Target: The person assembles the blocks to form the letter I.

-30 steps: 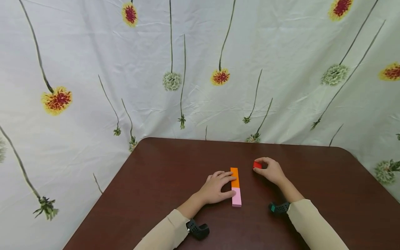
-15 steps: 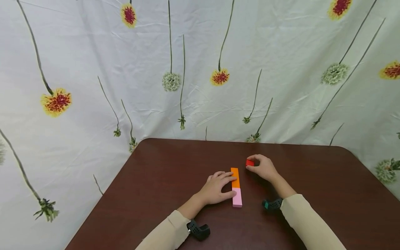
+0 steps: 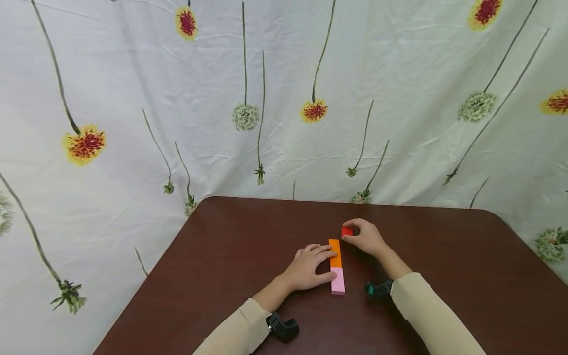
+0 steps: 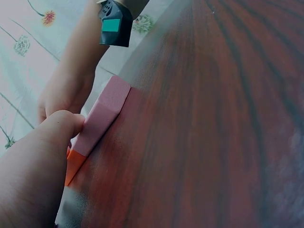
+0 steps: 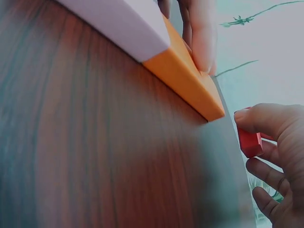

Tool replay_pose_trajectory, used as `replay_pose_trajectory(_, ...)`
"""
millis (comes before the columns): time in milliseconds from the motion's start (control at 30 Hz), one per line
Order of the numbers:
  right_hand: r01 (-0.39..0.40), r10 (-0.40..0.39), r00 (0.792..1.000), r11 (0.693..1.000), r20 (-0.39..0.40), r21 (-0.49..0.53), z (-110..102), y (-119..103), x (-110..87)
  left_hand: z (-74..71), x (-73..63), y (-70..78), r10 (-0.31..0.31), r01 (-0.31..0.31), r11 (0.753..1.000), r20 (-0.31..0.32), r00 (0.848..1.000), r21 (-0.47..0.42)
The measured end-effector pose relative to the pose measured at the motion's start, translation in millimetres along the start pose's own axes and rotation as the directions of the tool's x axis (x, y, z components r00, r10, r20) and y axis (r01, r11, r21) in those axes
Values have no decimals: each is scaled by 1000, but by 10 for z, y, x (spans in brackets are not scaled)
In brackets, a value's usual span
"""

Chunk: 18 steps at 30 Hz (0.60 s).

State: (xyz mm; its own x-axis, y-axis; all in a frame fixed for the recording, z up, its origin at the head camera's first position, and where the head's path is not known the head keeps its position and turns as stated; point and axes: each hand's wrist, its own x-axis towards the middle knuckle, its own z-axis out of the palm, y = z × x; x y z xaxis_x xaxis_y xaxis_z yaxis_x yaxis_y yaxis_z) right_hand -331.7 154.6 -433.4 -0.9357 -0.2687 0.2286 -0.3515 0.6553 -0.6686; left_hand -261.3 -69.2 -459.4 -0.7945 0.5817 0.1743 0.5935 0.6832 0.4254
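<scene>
An orange block [image 3: 337, 261] and a pink block [image 3: 337, 286] lie end to end on the dark table, the orange one farther off. My left hand [image 3: 305, 268] rests against them from the left, its fingertips on the orange block and its thumb on the pink block [image 4: 105, 107]. Just beyond the orange block's far end, to the right, my right hand [image 3: 367, 239] pinches a small red block [image 3: 346, 230] between thumb and fingers. In the right wrist view a gap separates the red block [image 5: 249, 141] from the end of the orange block [image 5: 183, 78].
The reddish-brown table [image 3: 248, 222] has rounded far corners. Behind it hangs a pale cloth [image 3: 284, 148] printed with flowers. Each wrist wears a dark strap, one below the left hand [image 3: 282, 327] and one below the right.
My right hand has moved left with the red block, coming closer to the orange block's far end. The left hand and the two blocks have stayed in place.
</scene>
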Motion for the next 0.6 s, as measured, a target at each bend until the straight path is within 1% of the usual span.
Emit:
replay_pose_trajectory(300, 27, -26, 999, 999, 31, -21, 90, -58, 90, -12, 6, 6, -2, 2, 1000, 4, 1000, 3)
replay_pose_trajectory(600, 43, -42, 998, 999, 50, -25, 171, -151, 106, 9, 1, -3, 8, -8, 1000, -1, 1000, 6)
